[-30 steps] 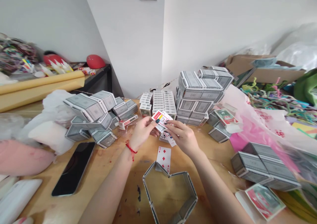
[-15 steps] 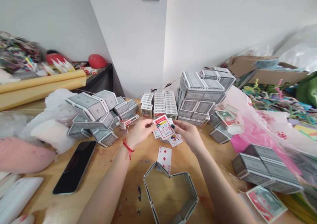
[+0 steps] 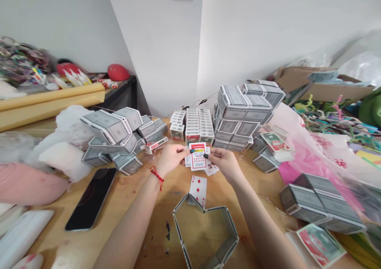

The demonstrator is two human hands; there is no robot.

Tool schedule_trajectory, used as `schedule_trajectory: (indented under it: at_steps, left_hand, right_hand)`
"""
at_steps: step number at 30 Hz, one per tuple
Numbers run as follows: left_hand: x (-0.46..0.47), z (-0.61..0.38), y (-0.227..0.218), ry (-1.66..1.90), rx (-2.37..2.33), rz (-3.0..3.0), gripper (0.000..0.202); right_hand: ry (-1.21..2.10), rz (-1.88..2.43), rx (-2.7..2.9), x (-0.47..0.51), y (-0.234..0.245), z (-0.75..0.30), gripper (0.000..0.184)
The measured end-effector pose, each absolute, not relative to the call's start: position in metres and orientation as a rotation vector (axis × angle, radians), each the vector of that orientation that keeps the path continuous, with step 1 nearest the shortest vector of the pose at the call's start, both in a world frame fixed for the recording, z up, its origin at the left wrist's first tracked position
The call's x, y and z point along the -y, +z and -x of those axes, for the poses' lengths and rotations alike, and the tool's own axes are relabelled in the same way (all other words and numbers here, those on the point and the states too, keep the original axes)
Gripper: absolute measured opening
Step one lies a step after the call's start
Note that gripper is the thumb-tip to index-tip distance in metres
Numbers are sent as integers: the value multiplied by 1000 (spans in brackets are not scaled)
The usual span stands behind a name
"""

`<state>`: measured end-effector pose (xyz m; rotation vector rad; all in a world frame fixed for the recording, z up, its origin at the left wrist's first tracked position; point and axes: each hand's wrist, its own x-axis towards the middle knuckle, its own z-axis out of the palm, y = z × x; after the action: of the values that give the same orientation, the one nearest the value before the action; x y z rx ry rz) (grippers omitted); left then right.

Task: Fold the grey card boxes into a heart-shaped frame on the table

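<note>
Between my two hands is a white playing card (image 3: 198, 161) with a red border and printed text, held upright by its sides. My left hand (image 3: 175, 158) pinches its left edge, and my right hand (image 3: 222, 160) grips the right one with thumb and fingers. Partly hidden behind it are more cards, some showing red print (image 3: 212, 169). Just nearer, a three of diamonds (image 3: 198, 187) lies face up on the wooden table (image 3: 143, 221). Its lower end touches or sits under a heart-like frame (image 3: 233, 225) built from folded cards.
Grey-patterned card blocks are stacked at the left (image 3: 111, 128) and right (image 3: 235, 110). Rows of card boxes (image 3: 193, 122) stand behind my hands. A black phone (image 3: 91, 199) lies at left, an opened card box (image 3: 321, 243) at lower right. Pink plastic (image 3: 293, 173) lies on the right.
The red-bordered card has turned from tilted to nearly straight, and the cards behind it show less. Both hands stay at its sides.
</note>
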<state>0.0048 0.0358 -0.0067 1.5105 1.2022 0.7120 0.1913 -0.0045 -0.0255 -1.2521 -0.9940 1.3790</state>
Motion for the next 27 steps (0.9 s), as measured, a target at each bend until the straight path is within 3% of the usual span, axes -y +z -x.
schedule_trajectory:
  at_steps: [20,27]
  left_hand:
    - [-35,-8,-8,781,-1174,-1555,24]
    - [-36,-7,-10,786,-1165,-1562,24]
  right_hand:
    - [1336,1264,997,4,-27,-193,28]
    - [1502,1210,966,6,-24,-190,29]
